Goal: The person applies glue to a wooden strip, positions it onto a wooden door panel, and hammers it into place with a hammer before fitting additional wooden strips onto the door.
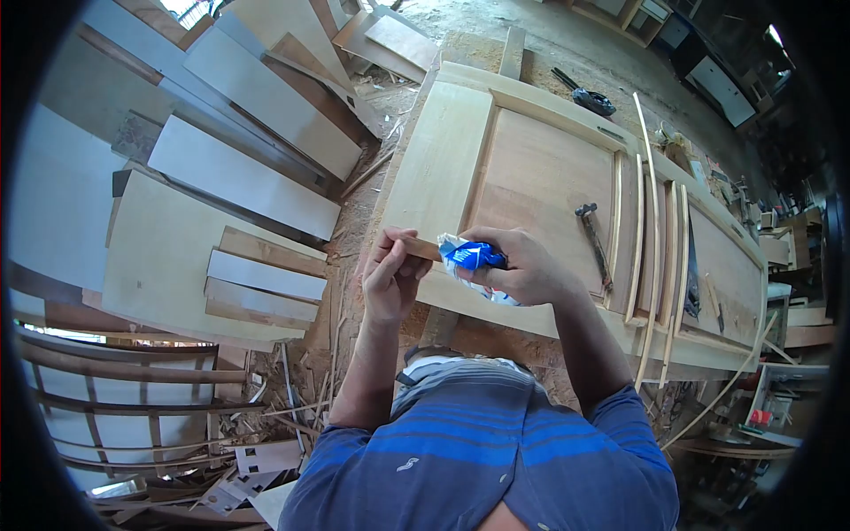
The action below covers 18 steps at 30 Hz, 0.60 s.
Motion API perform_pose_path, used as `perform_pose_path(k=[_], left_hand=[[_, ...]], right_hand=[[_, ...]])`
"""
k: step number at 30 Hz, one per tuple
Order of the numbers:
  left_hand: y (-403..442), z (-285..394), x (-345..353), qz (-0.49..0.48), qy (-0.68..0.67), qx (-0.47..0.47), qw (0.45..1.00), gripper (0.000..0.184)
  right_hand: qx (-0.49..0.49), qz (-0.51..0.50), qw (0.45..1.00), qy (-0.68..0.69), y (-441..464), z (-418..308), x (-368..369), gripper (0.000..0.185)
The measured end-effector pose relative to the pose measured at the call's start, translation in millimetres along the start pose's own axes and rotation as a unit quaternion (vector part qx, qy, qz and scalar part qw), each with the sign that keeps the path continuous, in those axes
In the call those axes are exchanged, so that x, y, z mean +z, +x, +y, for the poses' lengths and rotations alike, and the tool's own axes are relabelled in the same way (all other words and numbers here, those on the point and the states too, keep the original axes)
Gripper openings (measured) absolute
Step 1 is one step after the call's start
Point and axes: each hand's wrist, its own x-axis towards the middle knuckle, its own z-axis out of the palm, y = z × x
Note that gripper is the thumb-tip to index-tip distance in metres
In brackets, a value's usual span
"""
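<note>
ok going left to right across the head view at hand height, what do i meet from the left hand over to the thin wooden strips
Left hand → piece of wood → crumpled blue-and-white packet → right hand → hammer → thin wooden strips

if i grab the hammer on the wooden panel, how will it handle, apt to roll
The hammer will likely feel head-heavy, its dark, metal-looking head sitting at one end of a slender handle. It probably won't roll far, since the head juts sideways.
</note>
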Motion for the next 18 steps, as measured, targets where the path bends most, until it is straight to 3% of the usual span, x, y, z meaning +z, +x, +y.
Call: perform_pose_path(k=[5,8,12,15,18], left_hand=[[-5,-6,26,-0.003,-0.011,-0.034,0.999,0.017],[-3,-10,25,-0.039,0.001,-0.039,0.999,0.012],[-3,-14,43,0.020,0.026,-0.035,0.999,0.009],[4,-18,36,-0.047,0.014,-0.030,0.998,0.008],[6,-19,42,-0.052,0.020,-0.041,0.998,0.008]], right_hand=[[0.015,-0.016,0.993,-0.112,-12,-18,-5,0.041],[-0.051,0.036,0.984,-0.166,-25,-10,-6,0.042],[-0.018,0.017,0.982,-0.189,-37,-16,-18,0.043],[-0.021,0.000,0.983,-0.184,-39,-14,-27,0.043],[-0.009,-0.018,0.983,-0.181,-39,-23,-36,0.040]])
